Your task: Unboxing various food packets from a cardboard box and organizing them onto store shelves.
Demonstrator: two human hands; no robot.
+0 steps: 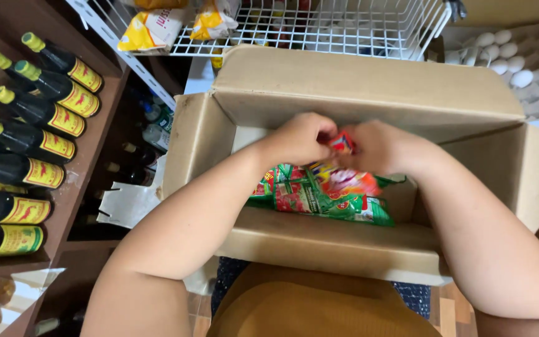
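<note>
Both hands were down inside an open cardboard box (369,243) held against the person's lap. The left hand (297,138) and the right hand (378,148) met at the middle of the box, fingers curled and pinching a small red packet (341,142) between them; the packet was blurred, so its exact shape could not be told. Just beneath the hands lay a loose heap of green and red sachets (319,196) on the box floor, touching one another and covering only part of the bottom; much of the box interior showed bare cardboard. Judging from that, the box looked mostly unfilled, with only a handful of packets left or placed in it. To the left, a brown wooden shelf (88,156) carried dark sauce bottles (38,112) with yellow caps and yellow labels, lying on their sides. Above the box hung a white wire basket (344,31) with yellow snack bags (151,28), and a tray of white eggs (500,53) sat at the upper right.
</note>
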